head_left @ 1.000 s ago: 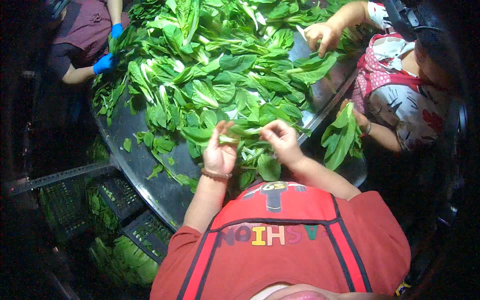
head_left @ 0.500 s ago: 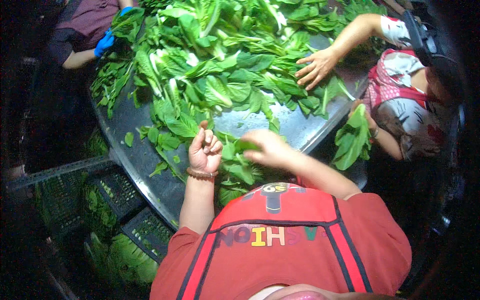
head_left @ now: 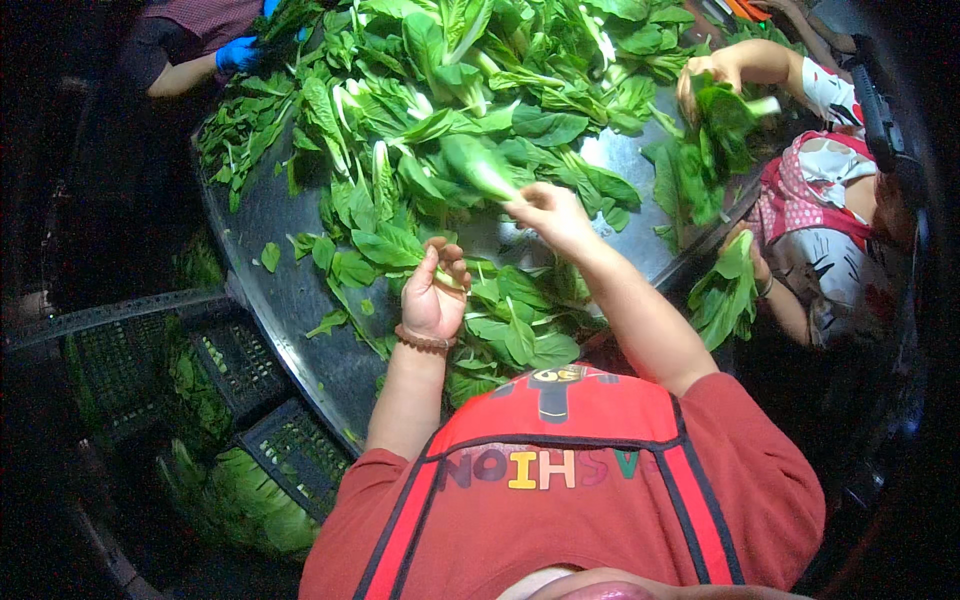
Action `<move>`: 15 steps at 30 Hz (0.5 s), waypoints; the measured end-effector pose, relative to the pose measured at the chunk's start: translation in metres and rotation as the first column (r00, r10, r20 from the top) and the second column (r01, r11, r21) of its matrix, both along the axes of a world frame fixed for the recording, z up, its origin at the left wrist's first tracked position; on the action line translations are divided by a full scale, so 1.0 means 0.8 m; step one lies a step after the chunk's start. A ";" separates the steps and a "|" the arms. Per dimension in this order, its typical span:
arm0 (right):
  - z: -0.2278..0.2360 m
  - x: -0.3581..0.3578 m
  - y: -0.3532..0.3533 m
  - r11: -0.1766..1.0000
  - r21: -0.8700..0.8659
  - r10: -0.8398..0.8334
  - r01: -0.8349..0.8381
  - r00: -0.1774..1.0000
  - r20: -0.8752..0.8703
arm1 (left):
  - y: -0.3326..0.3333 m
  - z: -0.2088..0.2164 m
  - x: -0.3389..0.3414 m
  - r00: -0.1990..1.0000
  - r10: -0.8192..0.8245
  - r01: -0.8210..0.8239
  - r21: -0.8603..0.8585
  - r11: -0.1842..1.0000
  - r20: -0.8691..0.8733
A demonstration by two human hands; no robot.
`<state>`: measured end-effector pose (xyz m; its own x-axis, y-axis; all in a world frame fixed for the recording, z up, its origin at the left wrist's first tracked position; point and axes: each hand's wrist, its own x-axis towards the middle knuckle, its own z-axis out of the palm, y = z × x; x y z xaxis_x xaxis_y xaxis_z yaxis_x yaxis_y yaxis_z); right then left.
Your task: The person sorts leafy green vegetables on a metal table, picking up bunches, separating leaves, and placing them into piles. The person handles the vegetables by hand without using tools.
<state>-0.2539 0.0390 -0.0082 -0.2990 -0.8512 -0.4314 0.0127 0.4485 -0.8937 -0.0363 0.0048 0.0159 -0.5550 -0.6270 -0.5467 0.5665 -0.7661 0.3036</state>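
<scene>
My left hand (head_left: 436, 292), with a beaded bracelet at the wrist, is closed around the pale stem of a leafy green (head_left: 388, 246). The blade of that green points up and left over the table. To its right, my right hand (head_left: 556, 218) pinches the pale stem end of another leafy green (head_left: 474, 164), slightly blurred, its blade stretching up and left over the pile. A large pile of loose leafy greens (head_left: 540, 122) covers much of the metal table (head_left: 285, 285). More greens (head_left: 515, 325) lie close to my apron, below both hands.
At the right, a co-worker in a pink apron (head_left: 785, 195) holds greens (head_left: 722, 292) in one hand and lifts others in the other. A blue-gloved hand (head_left: 236, 54) works at the upper left. Dark crates (head_left: 295, 455) with greens stand beyond the table's left rim.
My right hand has moved up and right, bringing a leafy green over the pile. My left hand has shifted slightly right with its stem. The co-worker at right has lifted greens off the table.
</scene>
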 end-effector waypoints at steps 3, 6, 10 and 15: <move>0.037 -0.023 0.043 0.991 0.017 -0.128 0.136 0.880 0.457 | 0.001 -0.004 0.000 1.000 0.004 -0.004 -0.039 0.999 0.014; -0.010 -0.035 0.066 0.908 0.347 -0.401 0.236 0.730 0.554 | 0.003 -0.007 -0.013 1.000 0.007 -0.007 -0.002 1.000 0.025; 0.018 -0.015 0.078 0.969 0.138 -0.238 0.207 0.611 0.755 | 0.013 -0.005 -0.035 0.999 -0.022 0.023 -0.010 1.000 0.027; 0.063 0.015 0.077 0.992 0.090 -0.112 0.091 0.281 0.953 | 0.023 0.017 -0.072 0.965 -0.189 0.168 -0.125 0.978 -0.183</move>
<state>-0.2421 0.1005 0.0420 0.2504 -0.8374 -0.4859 0.8983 0.3881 -0.2059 -0.0939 0.0233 0.0297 -0.7514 -0.5574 -0.3531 0.4794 -0.8289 0.2883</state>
